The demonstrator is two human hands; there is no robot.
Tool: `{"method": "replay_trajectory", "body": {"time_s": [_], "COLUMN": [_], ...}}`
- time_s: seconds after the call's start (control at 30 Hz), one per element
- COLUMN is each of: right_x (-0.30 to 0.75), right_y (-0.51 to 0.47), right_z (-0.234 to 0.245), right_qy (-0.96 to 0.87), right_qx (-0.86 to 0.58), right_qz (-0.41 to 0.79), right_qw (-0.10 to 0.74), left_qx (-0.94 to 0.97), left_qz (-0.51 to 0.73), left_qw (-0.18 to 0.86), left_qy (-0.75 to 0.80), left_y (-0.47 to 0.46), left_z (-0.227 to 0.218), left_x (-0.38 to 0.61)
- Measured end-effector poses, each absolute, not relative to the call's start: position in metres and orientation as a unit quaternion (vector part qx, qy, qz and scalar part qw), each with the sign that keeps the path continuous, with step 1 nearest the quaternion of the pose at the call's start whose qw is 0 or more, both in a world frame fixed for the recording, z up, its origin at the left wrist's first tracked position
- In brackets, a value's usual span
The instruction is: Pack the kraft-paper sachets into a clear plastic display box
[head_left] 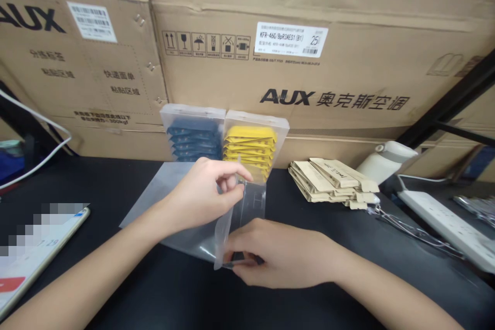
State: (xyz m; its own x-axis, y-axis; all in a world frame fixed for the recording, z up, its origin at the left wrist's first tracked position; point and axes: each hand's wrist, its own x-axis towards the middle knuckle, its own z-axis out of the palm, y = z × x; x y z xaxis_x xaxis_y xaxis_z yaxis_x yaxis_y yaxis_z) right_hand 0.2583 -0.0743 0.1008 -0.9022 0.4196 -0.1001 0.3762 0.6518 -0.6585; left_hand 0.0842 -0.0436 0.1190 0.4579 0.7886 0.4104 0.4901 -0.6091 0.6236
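A translucent plastic sheet (181, 227) with creases and a raised, folded strip lies on the black table. My left hand (207, 191) is over its far part, thumb and forefinger pinching the upper end of the raised strip. At the near end, my right hand (278, 255) has its fingers curled around the sheet's edge; some fingertips are hidden behind the plastic. Just beyond my hands stand two frosted plastic boxes side by side. The left box (193, 113) holds several blue packets (193, 139), the right box (257, 119) several yellow packets (251, 144).
Large cardboard cartons (216, 77) form a wall behind the table (174, 299). Right of the boxes lie stacked tan paper packets (332, 178), a whitish bottle (386, 160), a cable and a white power strip (444, 221). A tablet-like screen (38, 252) is at left.
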Motion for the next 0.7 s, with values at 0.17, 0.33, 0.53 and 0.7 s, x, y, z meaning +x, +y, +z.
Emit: {"method": "replay_trajectory", "body": {"time_s": [0.17,0.33,0.53,0.7], "right_x": [0.254,0.255,0.257,0.256], "right_y": [-0.082,-0.086,-0.093,-0.094], "right_z": [0.099,0.099,0.099,0.101], "right_qy": [-0.939,-0.955,-0.973,-0.975], "right_qx": [-0.257,-0.272,-0.230,-0.220], "right_qz": [0.223,0.117,0.001,0.018], "right_qw": [0.051,0.017,0.008,0.020], "left_qx": [0.832,0.826,0.820,0.826], "left_qz": [0.354,0.390,0.388,0.352], "left_qw": [0.192,0.143,0.162,0.204], "left_qy": [0.383,0.380,0.388,0.389], "left_y": [-0.041,-0.038,-0.038,-0.039], "left_z": [0.120,0.122,0.124,0.123], "left_x": [0.081,0.076,0.073,0.078]}}
